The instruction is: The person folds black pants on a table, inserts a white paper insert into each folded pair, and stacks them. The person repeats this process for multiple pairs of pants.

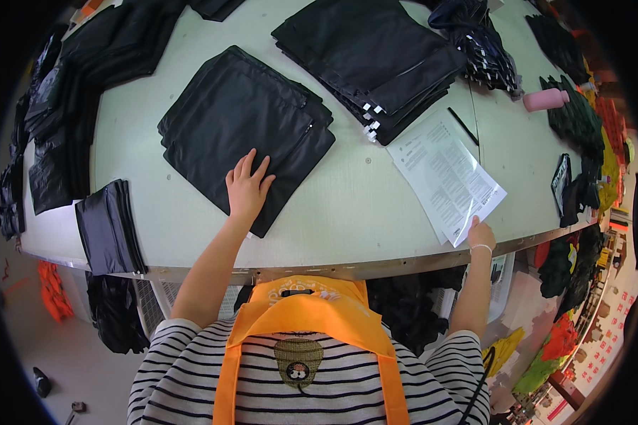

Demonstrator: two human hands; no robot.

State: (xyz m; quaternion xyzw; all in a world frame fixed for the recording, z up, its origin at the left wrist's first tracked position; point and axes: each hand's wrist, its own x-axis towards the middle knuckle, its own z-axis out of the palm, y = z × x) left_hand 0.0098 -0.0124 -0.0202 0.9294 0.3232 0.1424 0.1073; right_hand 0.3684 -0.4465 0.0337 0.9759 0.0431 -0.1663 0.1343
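Left hand is lying spread on black garments, right hand is touching papers (grip unclear) near the table edge, bare tabletop between.

On-screen I count one stack under the left hand, two-plus sheets by the right hand, one pen, one bottle beyond.

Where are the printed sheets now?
In the head view, the printed sheets are on the table at right, between the white-tagged black stack and the right hand.
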